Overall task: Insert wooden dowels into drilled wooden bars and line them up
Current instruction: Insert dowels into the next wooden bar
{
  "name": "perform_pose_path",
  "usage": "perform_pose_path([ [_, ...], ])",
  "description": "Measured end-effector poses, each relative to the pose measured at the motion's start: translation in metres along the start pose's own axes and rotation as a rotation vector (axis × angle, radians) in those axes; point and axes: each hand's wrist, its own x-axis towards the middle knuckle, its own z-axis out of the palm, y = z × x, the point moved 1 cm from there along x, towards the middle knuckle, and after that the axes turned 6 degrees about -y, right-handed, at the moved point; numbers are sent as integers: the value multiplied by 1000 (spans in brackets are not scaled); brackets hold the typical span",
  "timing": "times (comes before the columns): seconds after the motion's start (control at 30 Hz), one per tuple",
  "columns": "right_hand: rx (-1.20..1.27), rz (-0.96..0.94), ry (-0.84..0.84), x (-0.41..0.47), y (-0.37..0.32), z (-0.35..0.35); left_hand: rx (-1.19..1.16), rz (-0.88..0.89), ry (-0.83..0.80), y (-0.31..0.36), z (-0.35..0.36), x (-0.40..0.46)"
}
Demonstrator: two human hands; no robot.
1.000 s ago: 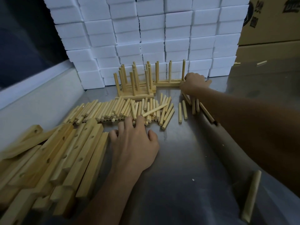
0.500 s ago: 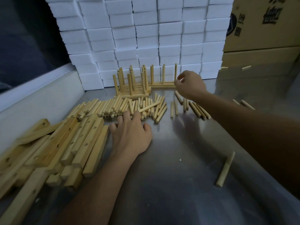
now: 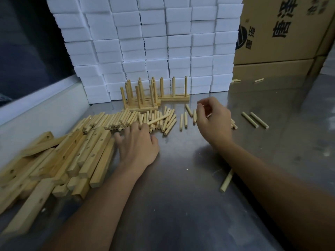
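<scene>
The left hand [image 3: 139,144] is laid flat, fingers relaxed, its fingertips on the loose dowels [image 3: 126,119] heaped on the desk [image 3: 181,205]; the right hand [image 3: 213,120] is held above scattered dowels, its grip loosely curled, and whether anything is pinched cannot be told. Drilled bars [image 3: 72,156] are piled just left of the left hand, and finished bars with upright dowels [image 3: 143,98] are lined up against stacked white blocks [image 3: 154,42].
</scene>
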Motion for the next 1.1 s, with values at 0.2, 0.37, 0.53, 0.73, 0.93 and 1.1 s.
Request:
perform_pose_path([
  [0.2, -55, -45, -17, -10, 0, -1, 163, -167, -47, 1, -8, -6],
  [0.37, -63, 14, -57, -13, 1, 1, 14, -47, -29, 3, -11, -8],
  [0.53, -61, 51, -77, -14, 1, -1, 27, -37, 48, 2, -19, -9],
  [0.73, -62, 70, -82, -13, 3, -2, 72, -253, -112, -6, -25, -9],
  [0.93, -81, 54, -78, -14, 2, -2, -145, -159, 5, -5, -27, -6],
  [1.1, -100, 14, -115, -17, -1, 0, -607, -61, 100, 2, -28, 0],
])
